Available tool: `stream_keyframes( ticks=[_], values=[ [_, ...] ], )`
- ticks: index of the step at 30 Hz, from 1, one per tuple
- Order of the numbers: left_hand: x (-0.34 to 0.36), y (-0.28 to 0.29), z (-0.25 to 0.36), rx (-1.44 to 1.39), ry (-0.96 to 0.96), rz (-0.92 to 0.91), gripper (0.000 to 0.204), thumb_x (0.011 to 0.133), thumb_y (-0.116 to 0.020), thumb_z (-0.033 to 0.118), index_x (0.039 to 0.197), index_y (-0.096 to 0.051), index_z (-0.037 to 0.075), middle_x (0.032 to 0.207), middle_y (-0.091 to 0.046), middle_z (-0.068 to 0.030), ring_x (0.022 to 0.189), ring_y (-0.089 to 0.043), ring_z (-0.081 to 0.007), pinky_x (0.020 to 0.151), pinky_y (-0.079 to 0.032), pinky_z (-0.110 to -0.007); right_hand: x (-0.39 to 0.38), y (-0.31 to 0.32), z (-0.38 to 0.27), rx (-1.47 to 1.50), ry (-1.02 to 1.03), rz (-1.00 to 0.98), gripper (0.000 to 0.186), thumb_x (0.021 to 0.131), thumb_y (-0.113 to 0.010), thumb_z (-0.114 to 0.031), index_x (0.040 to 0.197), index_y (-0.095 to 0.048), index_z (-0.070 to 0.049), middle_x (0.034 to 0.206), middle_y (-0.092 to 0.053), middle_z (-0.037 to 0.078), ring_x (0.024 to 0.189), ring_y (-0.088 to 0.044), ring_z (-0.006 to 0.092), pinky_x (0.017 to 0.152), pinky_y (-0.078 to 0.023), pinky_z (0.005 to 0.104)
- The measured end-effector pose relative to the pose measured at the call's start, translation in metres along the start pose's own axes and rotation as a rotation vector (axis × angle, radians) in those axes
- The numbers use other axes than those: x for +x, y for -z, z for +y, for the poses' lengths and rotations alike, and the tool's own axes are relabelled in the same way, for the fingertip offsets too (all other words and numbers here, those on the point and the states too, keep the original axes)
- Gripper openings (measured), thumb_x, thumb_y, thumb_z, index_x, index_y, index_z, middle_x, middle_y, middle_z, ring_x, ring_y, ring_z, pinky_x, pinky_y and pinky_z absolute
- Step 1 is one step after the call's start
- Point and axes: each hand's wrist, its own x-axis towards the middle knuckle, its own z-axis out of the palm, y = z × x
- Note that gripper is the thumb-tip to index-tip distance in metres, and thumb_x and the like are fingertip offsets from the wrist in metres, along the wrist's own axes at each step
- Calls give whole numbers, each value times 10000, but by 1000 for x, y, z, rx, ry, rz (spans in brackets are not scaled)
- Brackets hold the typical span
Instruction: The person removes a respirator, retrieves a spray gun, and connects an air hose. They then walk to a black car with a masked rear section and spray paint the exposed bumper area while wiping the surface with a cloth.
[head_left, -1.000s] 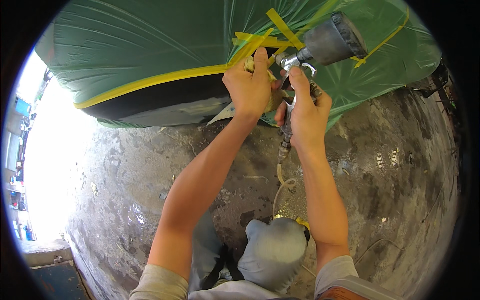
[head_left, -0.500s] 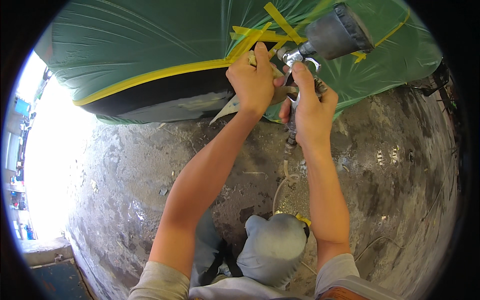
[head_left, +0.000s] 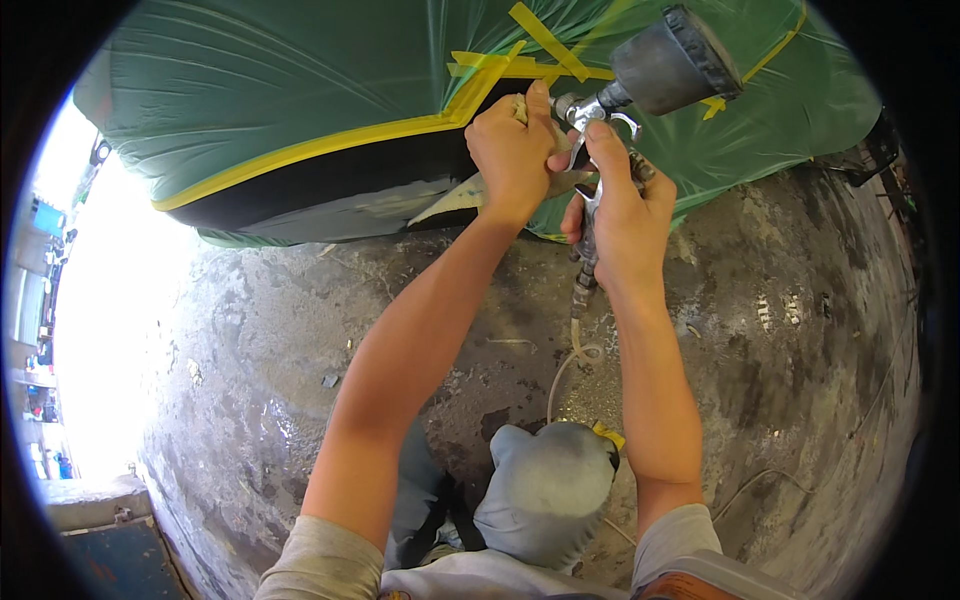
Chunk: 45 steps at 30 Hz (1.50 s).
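My left hand (head_left: pixel 508 155) is closed on a crumpled pale cloth (head_left: pixel 450 205), whose pointed end hangs over the lower part of a black panel (head_left: pixel 330 190) with a pale grey patch. My right hand (head_left: pixel 625 210) grips a metal spray gun (head_left: pixel 590 115), thumb along its upper body, with a dark grey cup (head_left: pixel 670 60) tilted to the upper right and a pale hose (head_left: pixel 555 365) below. The gun's nozzle is close behind my left thumb; whether they touch I cannot tell. Yellow tape (head_left: pixel 300 160) borders the panel, which is surrounded by green plastic sheeting (head_left: pixel 260 70).
Below is a mottled, wet concrete floor (head_left: pixel 770 380) with the hose lying across it. My bent knee (head_left: pixel 545 480) is beneath my arms. A concrete step (head_left: pixel 85 505) and blue plate (head_left: pixel 115 560) are at the lower left; bright daylight and clutter show at the left edge.
Both hands, with the cloth and spray gun, have moved slightly upward in the picture; the cloth's point lies further left across the panel. Both grips look the same.
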Motion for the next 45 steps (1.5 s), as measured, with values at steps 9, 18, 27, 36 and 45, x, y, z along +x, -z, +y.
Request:
stream_keyframes(
  ticks=[9, 18, 27, 36, 45],
  values=[
    [4, 5, 0, 184, -76, 110, 423, 947, -715, 280, 684, -660, -47, 546, -597, -50, 498, -494, -114, 492, -417, -327, 0, 7, 4, 3, -14, 2, 453, 944, -696, -399, 1034, -686, 45, 840, -724, 103, 422, -537, 121, 383, -387, 267],
    [6, 4, -3, 82, 34, 74, 427, 930, -738, 302, 701, -674, -52, 553, -609, -54, 512, -528, -117, 507, -436, -320, 1, 1, 5, 22, -12, 8, 431, 950, -688, -400, 936, -686, 31, 811, -695, 80, 426, -537, 111, 385, -387, 260],
    [6, 11, -1, 156, 19, 108, 449, 880, -801, 310, 628, -652, -31, 526, -576, -30, 472, -485, -105, 485, -408, -315, 0, -1, 9, 12, 9, 11, 489, 934, -699, -427, 1041, -684, 49, 837, -714, 111, 422, -527, 127, 392, -380, 274],
    [4, 11, -9, -48, 164, 153, 568, 939, -744, 396, 587, -611, -31, 506, -548, -22, 435, -433, -84, 437, -353, -284, 1, -9, 7, 21, -3, -5, 475, 932, -704, -420, 1021, -680, 46, 848, -718, 101, 426, -530, 127, 385, -373, 269],
    [3, 4, -10, -192, 214, 125, 644, 952, -689, 515, 695, -684, -76, 516, -572, -50, 444, -506, -119, 455, -421, -302, 1, -13, 9, 45, -3, -8, 419, 944, -693, -392, 974, -684, 26, 831, -724, 98, 419, -531, 130, 376, -372, 271]
  ],
)
